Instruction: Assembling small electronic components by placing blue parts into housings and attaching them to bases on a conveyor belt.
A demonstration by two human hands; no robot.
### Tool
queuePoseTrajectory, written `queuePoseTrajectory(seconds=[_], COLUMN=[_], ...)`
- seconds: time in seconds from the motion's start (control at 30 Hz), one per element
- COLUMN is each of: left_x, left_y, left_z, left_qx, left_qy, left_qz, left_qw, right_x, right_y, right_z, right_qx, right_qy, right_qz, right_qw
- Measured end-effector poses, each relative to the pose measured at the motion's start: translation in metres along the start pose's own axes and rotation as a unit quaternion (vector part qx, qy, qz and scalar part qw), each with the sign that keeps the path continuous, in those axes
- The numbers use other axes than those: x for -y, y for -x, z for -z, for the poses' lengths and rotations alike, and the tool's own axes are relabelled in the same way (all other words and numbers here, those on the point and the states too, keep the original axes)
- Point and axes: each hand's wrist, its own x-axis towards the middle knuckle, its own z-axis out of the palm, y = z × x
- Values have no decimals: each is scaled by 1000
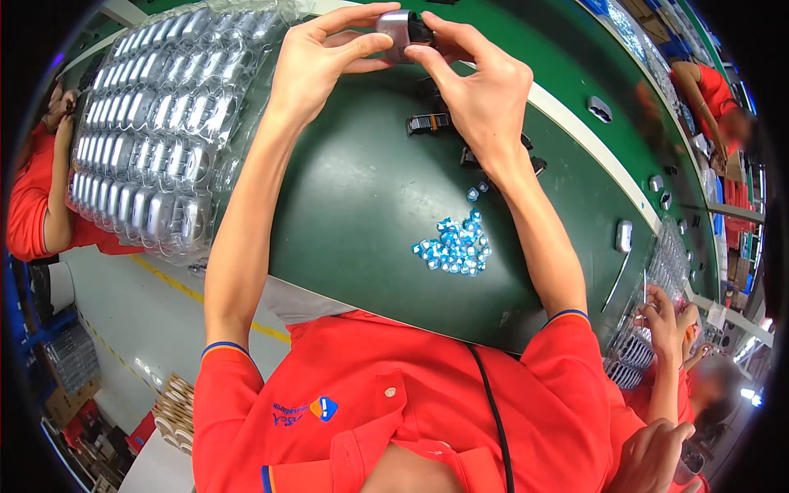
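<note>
At the far edge of the green table, both my hands are raised close together. My left hand [325,62] is closed on a silver rounded casing [397,34], its thumb across the near side. The fingers of my right hand [485,90] pinch a black part [421,31] at the casing's right end. How far the black part sits inside the casing I cannot tell. Below and beside my right hand lie several black parts [429,123], one with an orange strip, partly hidden by the hand and wrist. A loose heap of small blue-and-white pieces [456,246] lies between my forearms.
Clear plastic trays [168,156] full of silver casings are stacked at the left. Beyond the white rail [567,115], another casing [600,109] lies on a green belt. One more casing [624,236] rests at the right. Co-workers in red are on both sides.
</note>
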Motion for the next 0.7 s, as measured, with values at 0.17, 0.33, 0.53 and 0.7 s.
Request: queuePoseTrajectory(seconds=[0.17, 0.33, 0.53, 0.7], left_x=[2, 14, 5, -10], left_y=[1, -3, 5, 15], left_z=[9, 4, 6, 4], left_qx=[35, 45, 107, 143], left_qy=[28, 9, -3, 40], left_qz=[-25, -87, -107, -66], left_qw=[999, 995, 988, 987], right_x=[-4, -29, -19, -11], right_y=[0, -9, 2, 2], right_z=[-7, 2, -1, -2], right_qx=[46, 142, 223, 238], right_qy=[-180, -398, -576, -567], right_qz=[-107, -257, -334, -254], right_qw=[977, 869, 712, 747])
